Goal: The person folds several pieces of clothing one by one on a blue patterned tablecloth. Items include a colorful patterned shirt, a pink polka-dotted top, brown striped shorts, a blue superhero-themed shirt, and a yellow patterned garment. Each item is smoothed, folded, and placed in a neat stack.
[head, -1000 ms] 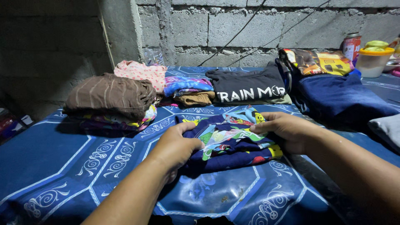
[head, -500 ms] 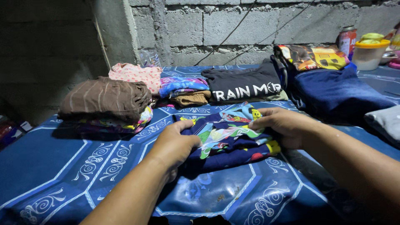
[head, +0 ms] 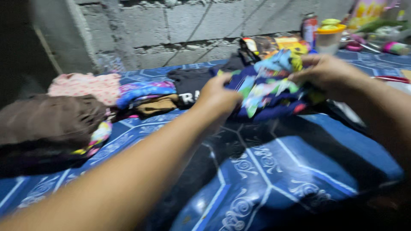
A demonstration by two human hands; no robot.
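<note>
hands lifting folded printed garment (head: 267,92) off blue tablecloth (head: 274,171), left hand (head: 218,96) and right hand (head: 327,72) fingers closed on its ends

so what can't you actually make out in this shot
1. Head view, folded printed garment: motion blur smears its pattern, and the left hand and right hand cover its ends.
2. Black shirt: mostly hidden behind the left hand and the garment.
3. Brown folded pile: cut off by the left edge.
4. Clear tub with an orange lid and the clutter by it: too blurred to tell the contents.
</note>
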